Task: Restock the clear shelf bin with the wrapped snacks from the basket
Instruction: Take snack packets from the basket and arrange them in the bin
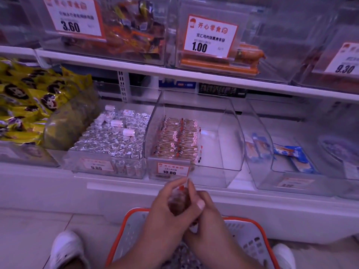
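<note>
Holding snack (179, 201) below half-empty bin (231, 148).

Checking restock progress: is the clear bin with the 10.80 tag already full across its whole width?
No: the clear bin holds wrapped snacks only on its left side; its right half is bare.

Bare forearms, no sleeves; white shoes (67, 247) on both feet.
</note>
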The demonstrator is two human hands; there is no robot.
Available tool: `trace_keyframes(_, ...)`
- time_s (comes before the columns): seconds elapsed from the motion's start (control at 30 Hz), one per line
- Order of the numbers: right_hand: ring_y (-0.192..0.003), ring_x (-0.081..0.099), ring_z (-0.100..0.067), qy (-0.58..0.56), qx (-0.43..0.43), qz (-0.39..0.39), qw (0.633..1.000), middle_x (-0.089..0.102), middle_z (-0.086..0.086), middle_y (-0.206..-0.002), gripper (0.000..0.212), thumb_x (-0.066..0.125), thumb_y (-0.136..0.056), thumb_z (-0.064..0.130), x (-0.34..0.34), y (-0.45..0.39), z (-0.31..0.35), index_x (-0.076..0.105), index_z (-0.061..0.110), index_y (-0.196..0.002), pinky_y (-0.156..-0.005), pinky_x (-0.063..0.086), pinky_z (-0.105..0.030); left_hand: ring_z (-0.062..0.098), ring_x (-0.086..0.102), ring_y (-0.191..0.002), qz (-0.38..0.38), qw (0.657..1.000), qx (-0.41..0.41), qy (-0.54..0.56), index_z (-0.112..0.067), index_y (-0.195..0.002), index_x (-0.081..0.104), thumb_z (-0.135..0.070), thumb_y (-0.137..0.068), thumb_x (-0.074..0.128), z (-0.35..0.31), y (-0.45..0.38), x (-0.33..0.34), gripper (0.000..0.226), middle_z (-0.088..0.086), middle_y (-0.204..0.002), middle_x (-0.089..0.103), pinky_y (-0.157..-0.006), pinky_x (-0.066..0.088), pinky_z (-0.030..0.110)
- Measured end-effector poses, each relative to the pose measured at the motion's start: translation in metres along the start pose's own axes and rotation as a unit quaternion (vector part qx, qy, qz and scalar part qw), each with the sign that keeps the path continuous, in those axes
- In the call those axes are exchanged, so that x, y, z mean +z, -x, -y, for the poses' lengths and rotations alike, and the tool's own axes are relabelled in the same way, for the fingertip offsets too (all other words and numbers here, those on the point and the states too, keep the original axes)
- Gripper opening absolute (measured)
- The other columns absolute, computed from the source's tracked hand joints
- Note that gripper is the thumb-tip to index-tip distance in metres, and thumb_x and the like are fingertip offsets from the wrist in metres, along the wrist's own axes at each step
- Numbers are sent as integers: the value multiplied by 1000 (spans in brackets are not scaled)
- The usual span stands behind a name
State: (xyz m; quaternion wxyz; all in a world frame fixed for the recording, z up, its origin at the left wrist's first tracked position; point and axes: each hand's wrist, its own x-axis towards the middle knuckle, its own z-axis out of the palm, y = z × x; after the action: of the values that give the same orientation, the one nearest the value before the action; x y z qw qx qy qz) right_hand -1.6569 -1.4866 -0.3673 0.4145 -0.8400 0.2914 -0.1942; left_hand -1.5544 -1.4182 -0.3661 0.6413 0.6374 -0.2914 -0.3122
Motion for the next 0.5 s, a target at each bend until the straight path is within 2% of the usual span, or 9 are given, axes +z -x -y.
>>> trace_keyframes(0.03, -114, 49, 15, 20, -8, -1, 1000, 40, 24, -131, 90, 61, -79, 28, 2, 2, -1, 12, 34, -154, -96, 35, -2, 0, 72, -85, -25, 1000, -6, 11, -39, -117, 66, -24, -73, 88, 1, 1, 1, 52, -16, -97, 75, -68, 49, 7)
trace_keyframes(0.1, -110, 49, 19, 38, -37, -36, 998, 42, 25, -132, 79, 62, -81, 30, 3, 3, -4, 29, 26, -153, -97, 36, -3, 5, 73, -74, -68, 996, -19, 61, -34, -118, 67, -11, -76, 84, 2, -2, 1, 50, -9, -89, 76, -61, 51, 12)
trace_keyframes(0.17, -104, 55, 12, 43, -64, -67, 995, 47, 22, -130, 67, 65, -84, 33, 0, 4, -3, 42, 24, -147, -95, 44, -12, 12, 71, -67, -92, 988, -43, 115, -29, -111, 73, -7, -79, 80, -1, -6, 1, 39, 2, -82, 76, -54, 52, 19)
trace_keyframes(0.23, -109, 56, 6, 65, -80, -77, 992, 48, 17, -132, 62, 64, -88, 36, -2, 4, 0, 44, 22, -146, -97, 45, -19, 19, 69, -66, -103, 977, -68, 172, -25, -102, 76, -5, -80, 78, -1, -7, 2, 30, 14, -87, 74, -51, 51, 24)
trace_keyframes(0.3, -117, 56, -8, 164, -103, -76, 978, 51, 7, -135, 60, 55, -93, 40, -4, 4, 5, 44, 15, -147, -100, 47, -26, 19, 67, -64, -107, 970, -80, 201, -22, -100, 77, -3, -81, 77, -2, -7, 5, 27, 16, -87, 72, -51, 51, 25)
trace_keyframes(0.37, -107, 65, -20, 271, -127, -72, 951, 60, -4, -126, 63, 46, -92, 43, -8, 3, 9, 50, 5, -142, -87, 56, -31, 15, 66, -61, -118, 975, -51, 180, -26, -98, 78, -1, -81, 76, -4, -7, 7, 30, 10, -82, 74, -52, 52, 23)
trace_keyframes(0.4, -103, 66, -22, 283, -128, -65, 948, 62, -5, -124, 64, 45, -91, 43, -11, 2, 12, 50, 3, -141, -84, 57, -32, 13, 68, -62, -117, 981, -23, 153, -28, -98, 78, 0, -80, 77, -7, -8, 7, 32, 7, -80, 76, -54, 52, 21)
trace_keyframes(0.5, -110, 61, -18, 215, -135, -66, 965, 57, 1, -125, 64, 53, -86, 39, -28, -5, 20, 48, 9, -143, -93, 53, -31, 11, 71, -70, -85, 991, 35, 101, -29, -106, 75, -8, -81, 79, -15, -12, 10, 33, 3, -82, 78, -61, 54, 18)
